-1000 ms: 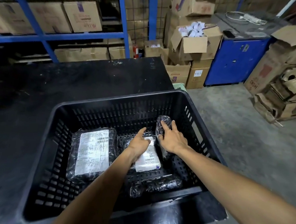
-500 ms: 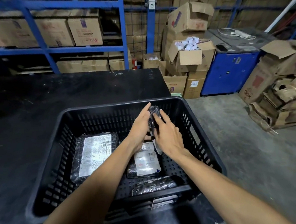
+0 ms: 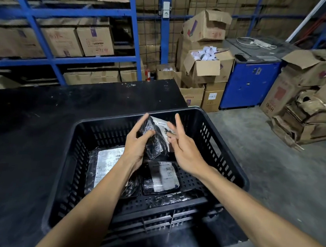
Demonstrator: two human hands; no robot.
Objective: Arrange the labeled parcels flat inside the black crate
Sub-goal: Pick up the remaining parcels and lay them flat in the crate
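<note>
Centre-frame above the crate [image 3: 225, 149], the left hand [image 3: 136, 146] pinches a soft, slippery parcel [image 3: 155, 142], probably light, best gripped by its edges; the right hand [image 3: 185, 151] spreads its fingers [image 3: 177, 120] wide.

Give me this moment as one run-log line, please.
left hand: holds raised parcel | right hand: open beside it | black crate: two labeled parcels flat

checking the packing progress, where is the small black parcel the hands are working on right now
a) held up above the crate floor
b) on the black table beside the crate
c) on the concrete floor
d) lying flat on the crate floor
a: the left hand grips the small black parcel raised above the labeled parcels on the crate floor, with the right hand open beside it.
</note>
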